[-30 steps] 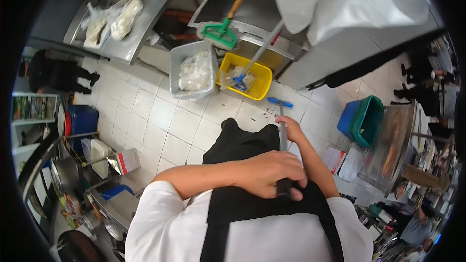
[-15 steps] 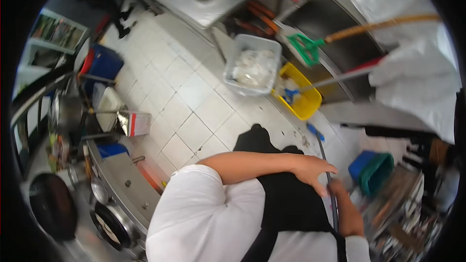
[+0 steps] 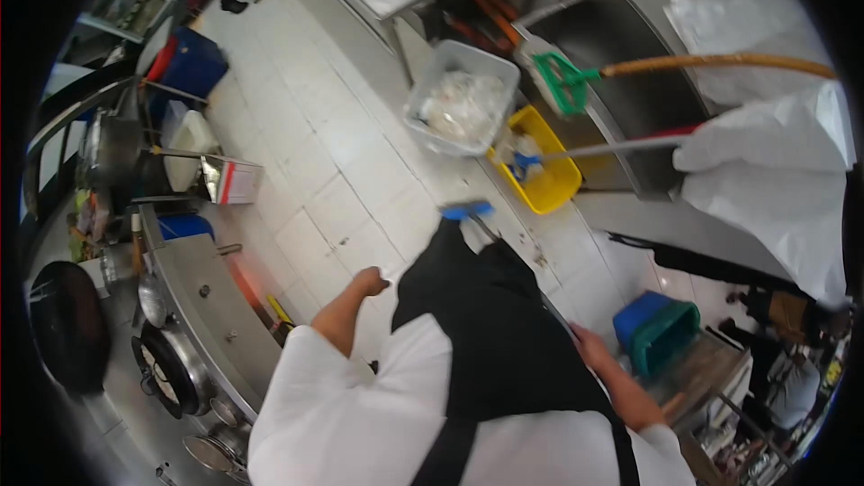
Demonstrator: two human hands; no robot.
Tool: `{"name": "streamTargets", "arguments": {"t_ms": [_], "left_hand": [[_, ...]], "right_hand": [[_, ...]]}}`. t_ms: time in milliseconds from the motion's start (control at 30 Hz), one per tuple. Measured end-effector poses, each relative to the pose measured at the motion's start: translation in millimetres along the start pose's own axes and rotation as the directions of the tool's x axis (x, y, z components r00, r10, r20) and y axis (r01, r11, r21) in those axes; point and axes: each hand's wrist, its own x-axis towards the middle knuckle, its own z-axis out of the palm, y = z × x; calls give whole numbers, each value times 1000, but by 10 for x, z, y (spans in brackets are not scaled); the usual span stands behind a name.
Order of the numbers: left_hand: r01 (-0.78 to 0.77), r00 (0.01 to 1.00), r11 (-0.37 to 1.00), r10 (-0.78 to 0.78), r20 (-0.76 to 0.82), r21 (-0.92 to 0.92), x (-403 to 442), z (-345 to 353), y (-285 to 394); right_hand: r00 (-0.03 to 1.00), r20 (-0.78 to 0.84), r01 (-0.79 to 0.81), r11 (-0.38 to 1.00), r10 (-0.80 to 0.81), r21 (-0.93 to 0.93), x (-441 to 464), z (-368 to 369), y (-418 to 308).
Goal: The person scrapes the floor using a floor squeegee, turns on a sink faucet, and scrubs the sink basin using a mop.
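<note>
My left hand [image 3: 367,283] is out over the tiled floor to the left of the black apron [image 3: 486,333]. Its fingers are curled closed, and whatever may be in them is too small to make out. My right hand [image 3: 589,348] is closed around the thin handle of a floor brush at the right side of the apron. The brush's blue head [image 3: 466,210] rests on the tiles just beyond the apron, and the apron hides part of the handle. Small dark debris [image 3: 538,252] lies on the floor right of the head.
Ahead stand a grey bin [image 3: 463,99] with plastic bags and a yellow bucket [image 3: 551,182] holding a blue-headed tool. A green mop holder [image 3: 562,81] leans by the sink. Blue and green bins [image 3: 664,337] are at right, with people beyond. Pans and a steel counter [image 3: 211,292] line the left.
My left hand has left the handle area and swung left. The brush head has moved left to in front of the apron, with my right hand still at the handle. The view has shifted.
</note>
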Motion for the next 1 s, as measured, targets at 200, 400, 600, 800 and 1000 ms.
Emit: {"name": "streamTargets", "arguments": {"t_ms": [200, 400, 600, 800, 1000], "left_hand": [[13, 984, 914, -84, -157, -407, -603, 18, 480], [-109, 980, 818, -7, -200, -565, -935, -142, 1091], [-60, 982, 801, -60, -179, -595, -616, 261, 936], [-63, 974, 751, -98, -206, -657, -591, 467, 705], [7, 987, 851, -89, -131, -525, -556, 157, 698]], "right_hand": [[992, 54, 120, 982, -113, -148, 1597, 277, -410], [999, 5, 33, 967, -33, -251, 1426, 107, 440], [970, 87, -174, 900, 226, -399, 295, -659, 625], [970, 129, -145, 917, 206, -372, 108, -535, 370], [987, 86, -101, 941, 136, -324, 797, -153, 355]]}}
